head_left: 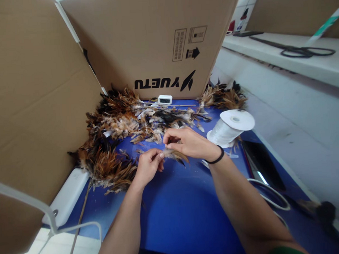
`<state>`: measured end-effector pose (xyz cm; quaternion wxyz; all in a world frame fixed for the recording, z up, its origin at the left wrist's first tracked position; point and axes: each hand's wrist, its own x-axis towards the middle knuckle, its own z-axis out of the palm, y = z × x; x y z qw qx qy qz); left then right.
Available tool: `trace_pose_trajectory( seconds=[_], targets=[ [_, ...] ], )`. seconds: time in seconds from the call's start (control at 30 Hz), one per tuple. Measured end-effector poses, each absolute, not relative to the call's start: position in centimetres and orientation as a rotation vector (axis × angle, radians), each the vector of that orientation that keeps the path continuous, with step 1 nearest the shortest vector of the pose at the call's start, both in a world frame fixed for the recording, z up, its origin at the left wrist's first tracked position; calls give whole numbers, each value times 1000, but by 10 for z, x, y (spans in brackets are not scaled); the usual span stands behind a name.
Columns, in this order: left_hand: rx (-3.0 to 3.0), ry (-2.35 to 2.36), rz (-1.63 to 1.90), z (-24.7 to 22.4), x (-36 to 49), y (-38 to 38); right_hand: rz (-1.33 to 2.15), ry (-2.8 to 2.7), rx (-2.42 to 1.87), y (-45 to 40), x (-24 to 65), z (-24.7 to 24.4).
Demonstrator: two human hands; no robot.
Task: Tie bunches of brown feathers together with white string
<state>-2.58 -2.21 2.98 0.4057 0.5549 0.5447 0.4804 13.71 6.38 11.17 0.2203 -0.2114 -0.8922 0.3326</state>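
Over the blue tabletop (172, 201) my two hands work close together. Fingers and thumb of my left hand (150, 163) pinch the pale, fluffy end of a small bunch of feathers (174, 155), whose brown and dark tips point right. My right hand (186, 141), with a black band on its wrist, is just above the bunch, its thumb and index finger pressed together; what they hold, if anything, is too small to make out. Loose feathers (169, 119) lie beyond my hands, and a thick pile of brown and black feathers (109, 166) spreads to the left.
Cardboard (144, 42) stands along the back and left. A white spool (230, 126), a phone (261, 164) and a white cable (274, 193) lie right. A small digital display (165, 100) sits at the back. Black scissors (303, 50) rest on a ledge; a white box (67, 195) is left.
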Motion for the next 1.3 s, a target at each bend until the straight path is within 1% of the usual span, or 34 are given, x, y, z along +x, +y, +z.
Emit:
trace_pose_trajectory(
  seconds=[0.33,0.57,0.7,0.87,1.07,1.2,1.3],
  targets=[
    [1246,1323,1317,31,-27,-22,887,-2425,-646,62,143,119],
    [984,1099,1528,32,-30,-21,860,-2182,-791,63,157,127],
    [858,1015,1601,34,-32,-20,860,-2165,-876,66,158,123],
    [719,927,1712,37,-38,-19,896,-2462,-842,68,143,106],
    [582,844,1794,43,-46,-19,691,-2939,-934,59,108,77],
    [535,796,1807,45,-47,-19,535,-3085,-1009,50,94,64],
    [513,788,1794,45,-47,-19,487,-3133,-1017,41,89,61]
  ],
)
